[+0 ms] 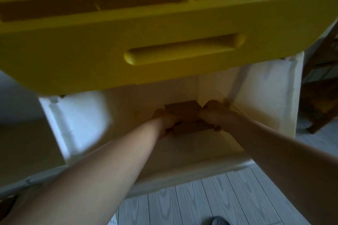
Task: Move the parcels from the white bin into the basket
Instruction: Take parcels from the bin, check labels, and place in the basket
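Observation:
Both my arms reach down into the white bin [270,86], whose opening faces me below a raised yellow lid. Deep inside it sits a brown cardboard parcel [184,113]. My left hand [165,120] grips the parcel's left side and my right hand [214,113] grips its right side. The parcel is dim and blurred; I cannot tell whether it rests on the bin floor or is lifted off it. No basket shows in this view.
The yellow lid [146,38] with a recessed handle fills the upper half of the view, right above the opening. Pale grey floor planks [210,201] lie in front. Dark wooden furniture [321,93] stands at the right. A shoe tip [219,222] shows at the bottom edge.

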